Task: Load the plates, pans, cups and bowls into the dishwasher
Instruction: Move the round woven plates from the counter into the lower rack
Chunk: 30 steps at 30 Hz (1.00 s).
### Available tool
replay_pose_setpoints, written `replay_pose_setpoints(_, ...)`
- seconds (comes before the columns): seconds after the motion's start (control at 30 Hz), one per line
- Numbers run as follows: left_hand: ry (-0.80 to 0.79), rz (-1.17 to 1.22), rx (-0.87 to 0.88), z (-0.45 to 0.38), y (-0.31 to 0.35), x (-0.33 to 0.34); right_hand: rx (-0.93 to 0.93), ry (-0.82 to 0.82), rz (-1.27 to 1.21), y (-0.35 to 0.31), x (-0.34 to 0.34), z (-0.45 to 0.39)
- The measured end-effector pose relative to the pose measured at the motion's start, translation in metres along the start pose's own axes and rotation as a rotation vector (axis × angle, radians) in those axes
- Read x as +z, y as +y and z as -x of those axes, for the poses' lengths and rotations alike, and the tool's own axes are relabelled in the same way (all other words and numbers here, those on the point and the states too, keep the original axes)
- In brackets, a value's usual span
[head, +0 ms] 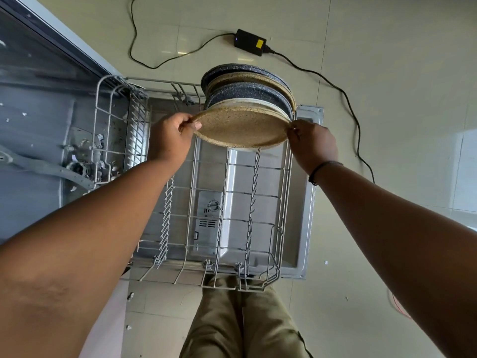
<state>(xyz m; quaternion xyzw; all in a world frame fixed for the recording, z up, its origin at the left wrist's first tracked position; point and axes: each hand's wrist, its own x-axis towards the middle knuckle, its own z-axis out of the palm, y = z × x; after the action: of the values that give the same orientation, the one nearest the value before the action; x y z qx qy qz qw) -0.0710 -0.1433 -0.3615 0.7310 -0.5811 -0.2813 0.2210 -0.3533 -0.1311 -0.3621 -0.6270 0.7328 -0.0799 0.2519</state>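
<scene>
Hands point(242, 135) over half-hidden plates point(247, 99)

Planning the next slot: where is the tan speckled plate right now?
In the head view, the tan speckled plate is held by its edges between the left hand and right hand, nearest of the plates standing at the rack's far end.

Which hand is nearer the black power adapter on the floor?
Right. The right hand pinches the tan speckled plate's edge below the black power adapter; the left hand grips the opposite edge, farther left.
</scene>
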Motion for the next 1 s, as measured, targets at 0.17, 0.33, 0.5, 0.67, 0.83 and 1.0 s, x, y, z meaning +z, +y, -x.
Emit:
replay_pose_setpoints(0.17,-0.072,-0.051,-0.007,0.008,-0.01,0.002,0.058,-0.108,0.048,0.002,0.01,0.0)
replay_pose_setpoints(0.33,-0.22,-0.018,-0.221,0.007,-0.015,0.017,0.11,-0.232,0.038,0.006,0.024,0.001)
replay_pose_setpoints(0.5,-0.333,-0.052,-0.311,0.005,0.0,0.024,0.153,-0.259,-0.008,0.01,0.024,0.008)
replay_pose_setpoints(0.67,-0.395,-0.091,-0.313,0.025,0.021,0.009,0.144,-0.302,0.002,0.005,0.007,0.027)
replay_pose_setpoints(0.83,-0.47,-0.095,-0.292,0.083,0.046,-0.034,0.104,-0.41,0.148,-0.013,-0.025,0.061)
replay_pose_setpoints(1.0,-0.502,-0.209,-0.266,0.177,0.076,-0.101,-0.106,-0.509,0.346,-0.061,-0.066,0.124)
